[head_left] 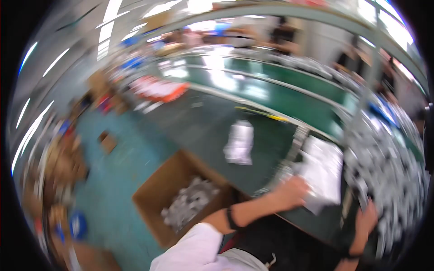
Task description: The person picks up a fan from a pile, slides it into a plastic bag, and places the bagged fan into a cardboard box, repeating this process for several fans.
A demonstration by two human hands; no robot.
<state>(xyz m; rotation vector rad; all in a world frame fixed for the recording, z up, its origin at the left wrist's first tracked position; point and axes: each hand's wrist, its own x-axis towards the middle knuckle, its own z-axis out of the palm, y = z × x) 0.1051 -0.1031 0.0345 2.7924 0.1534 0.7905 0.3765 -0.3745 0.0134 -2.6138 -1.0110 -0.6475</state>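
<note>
The whole picture is smeared by motion. My left hand (pixel 294 192) is at the near left edge of a stack of white plastic bags (pixel 323 167) on the dark table; its fingers are too blurred to show whether they grip a bag. Farther right, my right hand (pixel 367 217) is closed on a thin grey piece (pixel 363 195) that sticks up past the fingers. Beside that hand lies a large heap of similar grey pieces (pixel 391 176). A white plastic-wrapped packet (pixel 239 142) rests apart on the table, left of the bags.
An open cardboard box (pixel 151 198) with grey-white pieces inside stands left of my arm. Beyond the table (pixel 194 122) runs a green conveyor belt (pixel 266 90), with people at its far side. Orange-and-white items (pixel 158 89) lie at the table's far end. A metal post (pixel 373 67) rises at right.
</note>
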